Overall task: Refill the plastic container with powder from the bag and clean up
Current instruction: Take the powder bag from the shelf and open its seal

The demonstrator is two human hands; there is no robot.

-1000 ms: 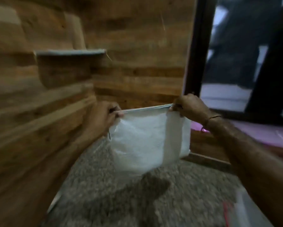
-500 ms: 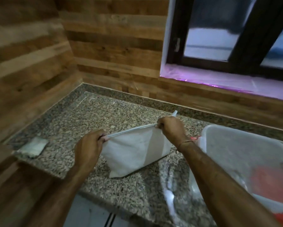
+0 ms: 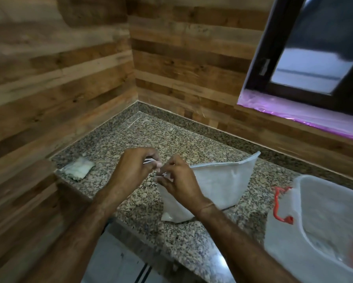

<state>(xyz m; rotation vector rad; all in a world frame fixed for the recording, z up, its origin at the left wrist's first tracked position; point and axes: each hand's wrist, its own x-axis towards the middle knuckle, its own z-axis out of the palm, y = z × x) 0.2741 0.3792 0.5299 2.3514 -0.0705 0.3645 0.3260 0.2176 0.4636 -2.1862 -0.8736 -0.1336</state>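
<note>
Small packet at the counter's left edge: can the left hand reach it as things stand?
Probably yes: only bare counter lies between the left hand and the small packet, but it pinches the bag and must let go first.

I see the right hand (image 3: 179,180) now at the left corner of the bag (image 3: 218,184), close beside the left hand (image 3: 134,168), instead of pinching the far end. That right corner now stands free, and the bag rests on the counter (image 3: 151,135).
</note>
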